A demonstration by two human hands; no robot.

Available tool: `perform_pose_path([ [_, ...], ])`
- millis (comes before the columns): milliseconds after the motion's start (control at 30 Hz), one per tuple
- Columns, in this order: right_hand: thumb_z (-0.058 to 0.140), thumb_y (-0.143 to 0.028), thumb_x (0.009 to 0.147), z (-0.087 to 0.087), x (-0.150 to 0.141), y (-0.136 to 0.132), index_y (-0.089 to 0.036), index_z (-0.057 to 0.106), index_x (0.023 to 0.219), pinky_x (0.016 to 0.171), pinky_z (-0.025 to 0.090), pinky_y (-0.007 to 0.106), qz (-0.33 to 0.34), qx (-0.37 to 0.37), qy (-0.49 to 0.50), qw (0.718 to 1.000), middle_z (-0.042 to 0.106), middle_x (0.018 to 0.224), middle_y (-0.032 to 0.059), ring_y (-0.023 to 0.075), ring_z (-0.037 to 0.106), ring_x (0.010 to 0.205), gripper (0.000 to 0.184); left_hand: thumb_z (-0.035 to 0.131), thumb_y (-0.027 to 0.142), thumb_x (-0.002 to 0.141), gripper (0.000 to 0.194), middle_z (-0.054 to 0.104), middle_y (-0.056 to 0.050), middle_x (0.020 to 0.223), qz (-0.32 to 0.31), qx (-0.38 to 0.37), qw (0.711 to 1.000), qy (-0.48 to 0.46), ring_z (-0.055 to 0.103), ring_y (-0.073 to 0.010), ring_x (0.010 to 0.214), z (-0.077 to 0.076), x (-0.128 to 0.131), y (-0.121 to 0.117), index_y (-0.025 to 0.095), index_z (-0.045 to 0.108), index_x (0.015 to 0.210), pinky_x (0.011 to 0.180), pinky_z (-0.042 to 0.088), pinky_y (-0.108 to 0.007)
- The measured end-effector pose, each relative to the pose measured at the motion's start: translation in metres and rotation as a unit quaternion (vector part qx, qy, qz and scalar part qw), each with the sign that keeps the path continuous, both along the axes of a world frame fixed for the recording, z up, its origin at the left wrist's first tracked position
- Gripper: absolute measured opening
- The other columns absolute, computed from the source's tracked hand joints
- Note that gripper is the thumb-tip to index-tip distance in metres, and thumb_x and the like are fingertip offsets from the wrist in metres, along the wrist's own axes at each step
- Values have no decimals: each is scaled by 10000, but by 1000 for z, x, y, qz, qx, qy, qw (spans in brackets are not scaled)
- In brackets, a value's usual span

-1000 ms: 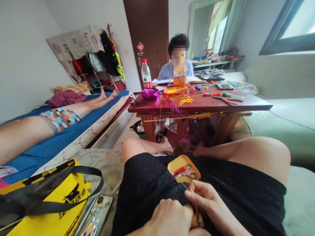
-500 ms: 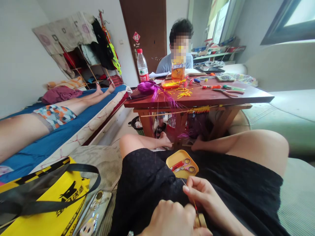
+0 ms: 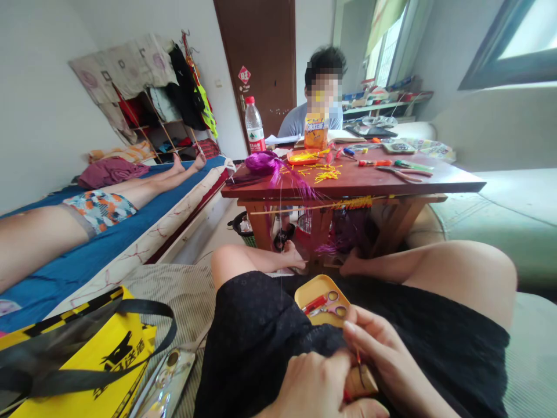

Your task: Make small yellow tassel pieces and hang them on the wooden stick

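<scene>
My left hand (image 3: 311,380) is wrapped round a small pale wooden cylinder (image 3: 364,382) low in the view, above the black cloth over my lap. A thin dark strand with a reddish-orange part (image 3: 359,357) runs from the cylinder up to my right hand (image 3: 378,342). Thumb and fingertips of that hand are pinched together on the strand; its end is hidden. Just beyond my hands lies a yellow tray (image 3: 311,284), holding scissors (image 3: 333,305) with pinkish handles and a red-handled tool (image 3: 314,303).
Ahead stands a low wooden table (image 3: 444,180) with purple fibres (image 3: 261,164), yellow pieces (image 3: 327,173), pliers (image 3: 404,173) and a bottle (image 3: 255,125). A person (image 3: 291,122) sits behind it. Another person's legs (image 3: 161,188) lie on the left bed. A yellow bag (image 3: 87,354) is beside me.
Both hands and the wooden cylinder have shifted slightly to the right. The cylinder shows more now, and the thin tip that stuck out past my right fingertips is no longer visible.
</scene>
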State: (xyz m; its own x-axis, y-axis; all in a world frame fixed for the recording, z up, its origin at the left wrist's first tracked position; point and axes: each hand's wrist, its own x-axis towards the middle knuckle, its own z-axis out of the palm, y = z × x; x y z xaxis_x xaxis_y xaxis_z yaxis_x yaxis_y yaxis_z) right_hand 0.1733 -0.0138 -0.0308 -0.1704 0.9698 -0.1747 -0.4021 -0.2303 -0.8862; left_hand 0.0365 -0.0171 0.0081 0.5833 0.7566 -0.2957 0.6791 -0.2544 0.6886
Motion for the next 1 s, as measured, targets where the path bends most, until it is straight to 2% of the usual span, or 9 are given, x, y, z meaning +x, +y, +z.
perform_pose_path([
  [67,652,-449,700,10,13,5,-174,459,585,409,226,176,-63,45,-36,996,369,495,-68,57,271,451,355,660,460,649,514,593,10,705,72,-74,979,-177,542,-130,554,-8,-3,9,203,503,1066,530,408,-226],
  [200,673,-426,689,21,37,19,-179,486,581,412,242,173,-208,65,-40,975,362,484,-67,64,276,457,328,645,495,659,463,470,81,672,161,-265,852,-421,311,-10,332,-29,-9,28,231,416,963,356,267,-164],
  [300,686,-410,674,20,48,30,-183,463,553,390,239,171,-248,38,13,968,335,455,-78,55,241,419,340,569,535,708,382,514,54,712,240,-285,773,-513,409,-26,360,-41,-10,41,208,418,836,393,318,-178],
  [433,700,-394,659,16,54,38,-182,454,535,368,218,176,-251,36,15,967,334,453,-79,51,227,407,348,575,512,717,365,503,63,590,288,-315,724,-542,419,-31,379,-43,-11,58,187,437,810,437,295,-173],
  [533,700,-402,660,16,57,41,-174,465,530,368,203,184,-223,36,-7,974,338,453,-74,47,234,404,352,637,500,675,444,546,43,708,196,-375,747,-513,315,9,345,-35,-16,69,188,471,945,401,219,-164],
  [633,694,-375,673,20,62,45,-173,465,523,371,206,195,-258,35,13,965,343,448,-69,40,247,390,341,701,461,623,501,552,22,659,133,-352,825,-421,328,1,346,-32,-23,75,135,524,961,381,180,-169],
  [700,704,-344,667,24,66,48,-174,468,514,371,214,200,-289,33,34,956,354,437,-66,34,256,378,328,664,515,635,515,525,24,599,170,-299,853,-392,335,-10,354,-37,-26,78,99,562,922,384,191,-173],
  [800,725,-311,641,29,72,49,-175,468,497,367,215,206,-309,35,49,949,360,417,-63,28,264,365,324,516,590,719,531,491,31,614,286,-213,841,-407,418,-39,439,-53,-29,86,114,563,948,464,317,-177],
  [1000,727,-285,645,31,88,51,-181,487,493,373,206,228,-332,69,30,940,366,423,-54,34,299,371,303,413,415,866,348,586,-43,879,427,-94,848,-300,573,-138,784,-95,-31,128,138,517,1049,693,457,-281],
])
